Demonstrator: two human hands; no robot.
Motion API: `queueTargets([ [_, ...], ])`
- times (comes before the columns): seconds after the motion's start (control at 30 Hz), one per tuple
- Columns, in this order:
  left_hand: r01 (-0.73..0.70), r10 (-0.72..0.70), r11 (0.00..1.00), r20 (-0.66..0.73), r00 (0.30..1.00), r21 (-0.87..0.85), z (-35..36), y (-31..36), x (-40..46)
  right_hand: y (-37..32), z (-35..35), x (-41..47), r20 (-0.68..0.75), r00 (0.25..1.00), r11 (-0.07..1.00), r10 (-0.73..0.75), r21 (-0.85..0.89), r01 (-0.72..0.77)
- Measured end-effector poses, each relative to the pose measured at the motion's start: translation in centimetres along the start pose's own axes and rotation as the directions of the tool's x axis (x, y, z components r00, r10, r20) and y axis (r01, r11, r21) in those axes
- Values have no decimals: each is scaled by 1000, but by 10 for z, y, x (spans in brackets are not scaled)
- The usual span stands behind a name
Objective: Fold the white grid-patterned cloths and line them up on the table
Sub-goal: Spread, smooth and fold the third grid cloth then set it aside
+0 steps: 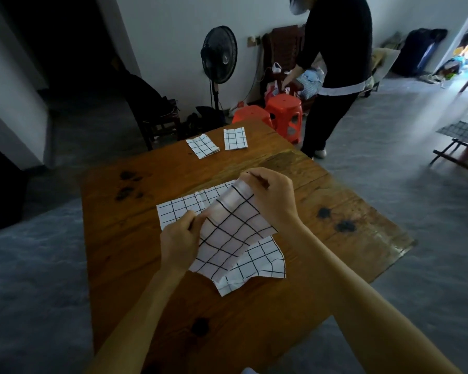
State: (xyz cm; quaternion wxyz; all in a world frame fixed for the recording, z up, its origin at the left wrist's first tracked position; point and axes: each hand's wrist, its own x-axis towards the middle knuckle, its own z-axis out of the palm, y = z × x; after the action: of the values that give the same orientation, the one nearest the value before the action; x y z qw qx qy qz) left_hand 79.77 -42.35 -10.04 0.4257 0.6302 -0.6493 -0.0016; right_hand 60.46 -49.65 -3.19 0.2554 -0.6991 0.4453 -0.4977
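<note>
My left hand (179,242) is over the middle of the wooden desk (125,238). Its fingers (192,220) are curled and pinch the near left corner of a white cloth with black grid lines (227,236). This lifted cloth is up off the desk and hangs tilted between my two hands.

Under it lie more grid cloths. One flat cloth (179,209) peeks out on the left, lying on the wood. Another cloth (260,263) sticks out at the near right, with its edge a bit curled.

My right hand (272,195) is farther away and to the right. Its fingers (257,176) are curled too and pinch the far corner of the same lifted cloth.

At the far side of the desk lie two small folded grid cloths. The left folded cloth (202,146) is turned a little crooked. The right folded cloth (235,139) sits just beside it, not touching.

Past the desk, from left to right, I see a black standing fan (219,55), two red plastic stools (283,112), and a person in dark clothes (335,71) who bends over near the stools. The floor (416,157) is grey.
</note>
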Motion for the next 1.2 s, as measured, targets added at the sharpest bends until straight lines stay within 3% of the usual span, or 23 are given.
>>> queueTargets([
  [0.33, 132, -125, 990, 110, 986, -55, 0, -40, -29, 15, -5, 1, -120, 987, 994, 107, -9, -109],
  [0.47, 426, -426, 905, -30, 904, -10, -13, -53, -24, 25, -20, 10, -261, 963, 992, 71, -86, -97],
  [0.53, 371, -371, 928, -17, 928, -2, -17, -47, -12, 25, -23, 13, -211, 977, 989, -7, -143, -24],
  [0.6, 249, -243, 967, 112, 964, -52, -13, -25, 7, 22, -18, 12, -122, 986, 976, -117, -195, 91],
  [0.7, 103, -71, 989, 277, 958, -105, 1, 12, 32, 15, 0, 4, -5, 969, 948, -248, -206, 242],
  [0.83, -11, 78, 967, 258, 963, -254, 10, 36, 50, 2, 13, -1, 90, 938, 923, -336, -166, 347],
  [0.93, 28, 34, 956, 206, 978, -292, 6, 39, 53, 1, 9, -4, 135, 952, 947, -274, -137, 292],
  [1.07, 111, -58, 954, 192, 980, -279, -5, 34, 49, 19, -11, -7, 232, 967, 957, -110, -239, 167],
  [1.2, 231, -172, 938, 231, 958, -258, -15, 19, 42, 36, -16, -8, 205, 977, 963, -56, -246, 107],
])
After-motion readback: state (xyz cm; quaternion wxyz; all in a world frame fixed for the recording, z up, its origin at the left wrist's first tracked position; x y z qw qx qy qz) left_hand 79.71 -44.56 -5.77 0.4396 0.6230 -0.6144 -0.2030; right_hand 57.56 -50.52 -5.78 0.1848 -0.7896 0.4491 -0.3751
